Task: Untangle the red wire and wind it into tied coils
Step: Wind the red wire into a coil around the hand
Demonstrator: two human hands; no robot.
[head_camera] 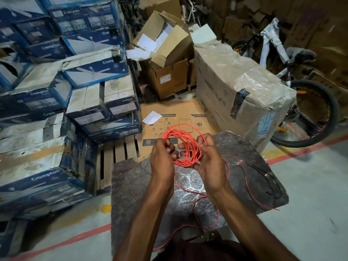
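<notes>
Coil of red wire (185, 163) | L hand (162, 157) + R hand (209, 157) grip it | open carton (175, 44): papers (146, 44) inside

Smooth plastic-coated red wire (185, 147) above a polished, mottled stone slab (135, 181); dusty cardboard boxes (37, 161).

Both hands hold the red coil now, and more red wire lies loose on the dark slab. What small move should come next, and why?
Probably the right hand should pull in a little of the loose red wire and lay one more loop on the red coil, while the left hand steadies it. The loose wire lies in long curves on the stone slab, and no tie shows on the coil yet.
</notes>
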